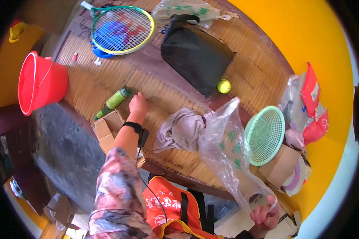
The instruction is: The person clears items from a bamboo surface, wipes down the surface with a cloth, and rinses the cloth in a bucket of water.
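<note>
My left hand point(138, 104) is closed just above the bamboo-topped table, right of a green bottle point(115, 99) lying on its side. Its fingers curl inward, and anything inside them is hidden. A black band with a cable is round that wrist. At the lower right, my right hand point(265, 215) grips one end of a clear plastic bag point(227, 147) with green print, stretched up over the table edge. A crumpled greyish-purple cloth point(181, 129) touches the bag's left side. The bag also lies against a mint-green basket point(266, 135).
A red bucket point(48, 83) stands at the left; a cardboard box point(107, 129) is beside my left forearm. Farther back lie a racket point(123, 30), a black bag point(195, 55) and a tennis ball point(223, 86). Packages point(311, 103) are along the yellow wall.
</note>
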Tool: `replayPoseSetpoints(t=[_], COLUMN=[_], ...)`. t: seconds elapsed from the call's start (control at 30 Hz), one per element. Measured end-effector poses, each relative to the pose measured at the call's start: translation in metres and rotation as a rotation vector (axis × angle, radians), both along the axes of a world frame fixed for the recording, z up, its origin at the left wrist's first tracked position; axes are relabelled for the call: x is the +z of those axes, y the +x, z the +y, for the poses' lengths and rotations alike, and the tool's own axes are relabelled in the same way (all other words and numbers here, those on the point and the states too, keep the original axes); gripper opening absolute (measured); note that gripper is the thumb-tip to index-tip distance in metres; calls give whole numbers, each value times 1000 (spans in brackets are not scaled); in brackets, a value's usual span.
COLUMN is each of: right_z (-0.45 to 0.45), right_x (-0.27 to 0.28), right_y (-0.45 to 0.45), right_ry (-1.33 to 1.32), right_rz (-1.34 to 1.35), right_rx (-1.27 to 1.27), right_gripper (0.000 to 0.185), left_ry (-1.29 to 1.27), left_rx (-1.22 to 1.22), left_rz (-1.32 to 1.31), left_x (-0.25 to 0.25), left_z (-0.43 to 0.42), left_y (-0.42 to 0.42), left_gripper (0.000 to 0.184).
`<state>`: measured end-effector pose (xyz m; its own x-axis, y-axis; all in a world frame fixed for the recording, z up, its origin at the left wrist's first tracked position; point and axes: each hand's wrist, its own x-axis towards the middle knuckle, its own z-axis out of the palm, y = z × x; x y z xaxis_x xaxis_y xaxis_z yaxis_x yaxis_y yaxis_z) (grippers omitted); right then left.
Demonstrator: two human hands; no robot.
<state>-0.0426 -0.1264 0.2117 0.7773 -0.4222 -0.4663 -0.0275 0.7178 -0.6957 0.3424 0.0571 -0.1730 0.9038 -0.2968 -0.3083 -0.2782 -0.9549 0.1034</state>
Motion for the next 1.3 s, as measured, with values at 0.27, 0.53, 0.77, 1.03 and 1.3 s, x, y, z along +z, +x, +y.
replayPoseSetpoints(t=[0.27,0.53,0.77,1.03,1.3], right_z=[7,-5,-6,-1,-18], right_x=[-1,-3,-22,-15,-6], right_y=[13,-30,-53,-44,-42], right_ry=[-142,-50,-113,-183,-29], right_rz=[69,153,101,184,211], right_rx=[18,-146,-21,-108,132], right_gripper=[72,71,70,63,64], left_ry=[-1195,-1184,-721,-512,-1133], left_rx=[-303,-138,9,-34,37], left_rz=[629,175,159,184,190], left_x=[261,250,21,-1,252], left_z=[-90,-103,-128,-143,-113], left_y=[-161,-170,-90,-84,-159], left_gripper=[11,13,14,17,11])
